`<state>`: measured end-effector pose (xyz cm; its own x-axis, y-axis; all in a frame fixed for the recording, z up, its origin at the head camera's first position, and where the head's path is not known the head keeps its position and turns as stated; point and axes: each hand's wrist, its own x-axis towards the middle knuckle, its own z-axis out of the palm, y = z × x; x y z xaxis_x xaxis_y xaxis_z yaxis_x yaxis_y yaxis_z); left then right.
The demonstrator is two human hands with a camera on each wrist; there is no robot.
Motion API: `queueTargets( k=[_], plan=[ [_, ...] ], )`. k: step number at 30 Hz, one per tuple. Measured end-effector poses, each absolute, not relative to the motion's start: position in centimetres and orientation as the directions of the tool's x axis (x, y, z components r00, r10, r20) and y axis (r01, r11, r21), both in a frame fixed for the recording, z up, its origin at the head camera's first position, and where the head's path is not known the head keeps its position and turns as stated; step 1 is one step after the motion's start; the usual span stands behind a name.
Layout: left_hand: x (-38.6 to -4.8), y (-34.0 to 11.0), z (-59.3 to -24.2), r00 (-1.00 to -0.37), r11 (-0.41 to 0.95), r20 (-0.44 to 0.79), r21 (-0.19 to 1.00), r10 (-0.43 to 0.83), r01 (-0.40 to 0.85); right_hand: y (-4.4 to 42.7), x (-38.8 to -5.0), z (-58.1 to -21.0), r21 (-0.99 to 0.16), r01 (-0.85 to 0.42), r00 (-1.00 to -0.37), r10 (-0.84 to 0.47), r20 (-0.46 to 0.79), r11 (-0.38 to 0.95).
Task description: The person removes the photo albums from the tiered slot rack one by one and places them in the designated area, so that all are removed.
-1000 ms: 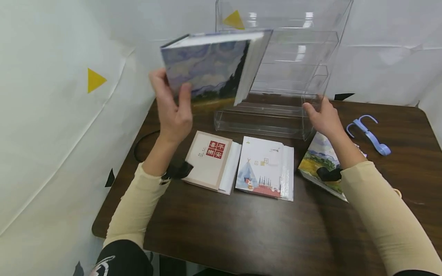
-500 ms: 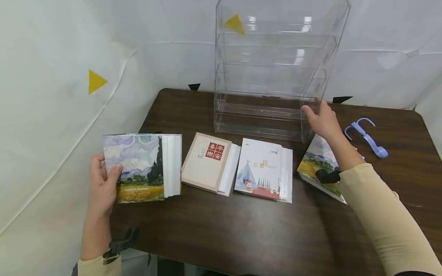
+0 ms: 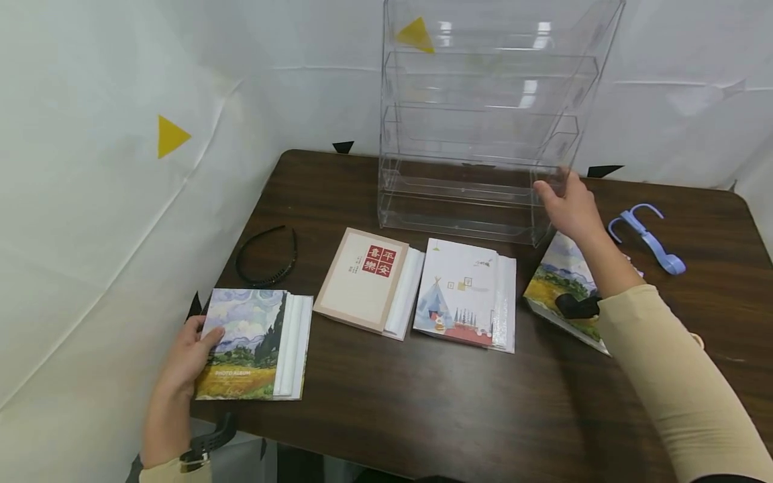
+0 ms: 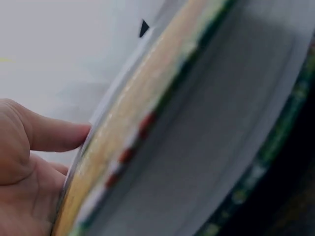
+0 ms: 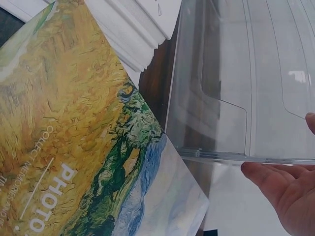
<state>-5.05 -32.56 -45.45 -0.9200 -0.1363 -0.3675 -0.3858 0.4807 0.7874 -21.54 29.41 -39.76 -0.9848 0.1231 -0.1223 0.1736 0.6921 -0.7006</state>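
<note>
My left hand grips the left edge of a photo album with a painted landscape cover, thumb on the front, at the table's near left corner. In the left wrist view the album is seen along its page edges, with the thumb against its cover. My right hand holds the lower right side of a clear tiered display rack. The right wrist view shows the rack's edge between thumb and fingers of that hand. A second landscape album lies partly under my right forearm.
Two more albums lie in front of the rack: a beige one and a white one with a tent picture. A black headband rests behind the held album. A blue hook-shaped item lies to the right. White sheeting surrounds the table.
My left hand has carried the landscape album from in front of the rack down to the table's near left, uncovering the headband. My right hand has stayed on the rack.
</note>
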Motion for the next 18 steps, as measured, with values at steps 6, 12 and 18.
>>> queueTargets(
  k=[6, 12, 18],
  plan=[
    [-5.4, -31.8, -46.0, -0.913, 0.545, -0.361, 0.735, -0.191, -0.404, 29.5, -21.6, -39.7, -0.696, 0.179, -0.984, 0.128, -0.125, 0.695],
    [-5.7, -31.4, -45.7, -0.903, 0.595, -0.370, 0.683, -0.218, -0.424, 29.7, -21.5, -39.7, -0.694, 0.183, -0.983, 0.136, -0.122, 0.697],
    [-5.6, -31.4, -45.8, -0.895, 0.625, -0.356, 0.643, -0.270, -0.444, 29.8, -21.5, -40.0, -0.692, 0.185, -0.983, 0.139, -0.123, 0.697]
  ],
)
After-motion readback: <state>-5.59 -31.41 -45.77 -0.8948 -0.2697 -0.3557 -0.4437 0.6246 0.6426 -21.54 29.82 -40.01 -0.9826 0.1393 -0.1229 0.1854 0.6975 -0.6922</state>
